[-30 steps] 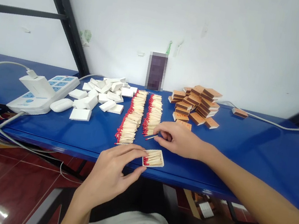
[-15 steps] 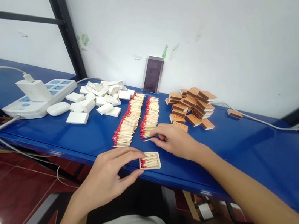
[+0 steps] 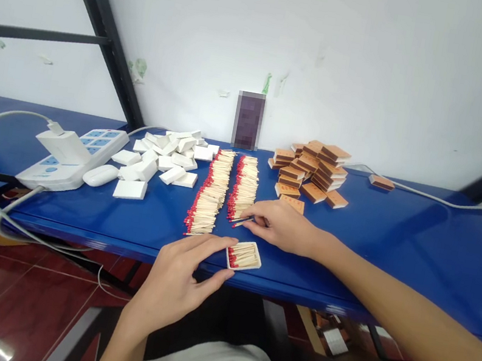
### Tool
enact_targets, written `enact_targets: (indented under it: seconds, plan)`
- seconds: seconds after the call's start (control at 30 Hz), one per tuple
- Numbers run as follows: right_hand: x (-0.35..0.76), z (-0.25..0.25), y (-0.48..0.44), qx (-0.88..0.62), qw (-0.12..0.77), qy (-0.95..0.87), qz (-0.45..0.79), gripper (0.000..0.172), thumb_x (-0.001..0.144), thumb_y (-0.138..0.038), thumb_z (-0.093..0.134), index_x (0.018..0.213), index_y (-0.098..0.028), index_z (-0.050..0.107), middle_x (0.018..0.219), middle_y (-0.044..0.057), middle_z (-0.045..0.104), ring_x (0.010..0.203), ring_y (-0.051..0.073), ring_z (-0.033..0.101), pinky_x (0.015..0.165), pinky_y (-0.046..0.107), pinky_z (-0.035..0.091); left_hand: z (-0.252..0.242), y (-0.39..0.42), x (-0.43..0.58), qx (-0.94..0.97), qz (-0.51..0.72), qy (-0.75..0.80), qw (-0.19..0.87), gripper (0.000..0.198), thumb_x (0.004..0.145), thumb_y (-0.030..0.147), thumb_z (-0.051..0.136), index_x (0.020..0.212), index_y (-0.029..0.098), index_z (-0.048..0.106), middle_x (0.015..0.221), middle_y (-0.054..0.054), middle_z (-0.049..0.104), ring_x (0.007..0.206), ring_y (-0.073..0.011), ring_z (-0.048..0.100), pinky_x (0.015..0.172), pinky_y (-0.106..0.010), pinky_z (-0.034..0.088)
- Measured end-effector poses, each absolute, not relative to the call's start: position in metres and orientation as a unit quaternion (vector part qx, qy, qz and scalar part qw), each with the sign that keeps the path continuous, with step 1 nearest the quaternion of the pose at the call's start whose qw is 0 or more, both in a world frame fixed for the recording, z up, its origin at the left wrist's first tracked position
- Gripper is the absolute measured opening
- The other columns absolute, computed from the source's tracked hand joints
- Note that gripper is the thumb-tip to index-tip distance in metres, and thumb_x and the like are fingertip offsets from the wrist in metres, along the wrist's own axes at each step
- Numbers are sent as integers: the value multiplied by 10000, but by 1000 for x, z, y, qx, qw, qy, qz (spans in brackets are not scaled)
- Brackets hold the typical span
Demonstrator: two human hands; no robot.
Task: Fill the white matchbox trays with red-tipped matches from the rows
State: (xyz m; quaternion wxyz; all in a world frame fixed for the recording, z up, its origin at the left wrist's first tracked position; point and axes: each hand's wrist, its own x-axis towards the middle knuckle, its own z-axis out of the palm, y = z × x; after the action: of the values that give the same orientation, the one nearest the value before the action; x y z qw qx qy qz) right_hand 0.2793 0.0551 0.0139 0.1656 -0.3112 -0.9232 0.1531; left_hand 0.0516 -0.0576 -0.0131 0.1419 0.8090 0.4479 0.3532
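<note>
My left hand (image 3: pixel 188 276) grips the left end of a white matchbox tray (image 3: pixel 253 267) between thumb and fingers, at the front edge of the blue table. Red-tipped matches (image 3: pixel 244 255) lie in the tray, heads to the left. Just behind it, my right hand (image 3: pixel 282 227) pinches a match (image 3: pixel 240 223), its red head pointing left and forward. That hand is at the near end of the right row of matches (image 3: pixel 245 187). A second, longer row of matches (image 3: pixel 211 194) lies to its left.
White matchbox trays (image 3: pixel 146 166) are heaped on the left, beside a power strip (image 3: pixel 55 171) with a plugged-in charger and cable. Orange matchbox sleeves (image 3: pixel 316 171) are piled at right, one sleeve (image 3: pixel 382 182) apart. A dark blurred object (image 3: pixel 248 121) stands against the wall.
The view has shifted slightly. My left hand still grips the tray, and my right hand keeps its pinch on the match near the right row.
</note>
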Motion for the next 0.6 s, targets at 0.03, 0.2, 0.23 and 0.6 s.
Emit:
enact_targets:
  seconds: [0.03,0.2,0.23,0.6]
  plan:
    - [279,14,55,-316,165,-921,158,165,947,-216,607,1034,-168,738,681,-10,597,601,112,501,603,237,331,-14,-58,51,809,352,448,140,354,942,287,686,1290,305,624,1164,0,735,971,-175,690,880,-299,568]
    - [278,15,54,-353,162,-902,192,159,944,-244,618,997,-181,754,674,-6,635,601,113,524,593,235,324,-14,-58,51,811,350,450,132,346,940,291,688,1283,296,639,1151,-15,741,928,-179,687,901,-322,565]
    - [278,15,54,-354,163,-899,198,163,947,-249,613,992,-183,755,686,-2,651,604,113,532,597,235,329,-14,-58,51,811,350,451,130,358,939,290,689,1293,295,634,1134,-18,744,919,-181,686,892,-323,566]
    - [280,15,55,-326,162,-918,158,201,964,-259,600,1027,-189,778,852,57,753,689,153,625,645,258,382,-13,-58,50,808,346,452,153,349,927,263,706,1267,304,637,1166,4,732,927,-168,670,929,-317,548]
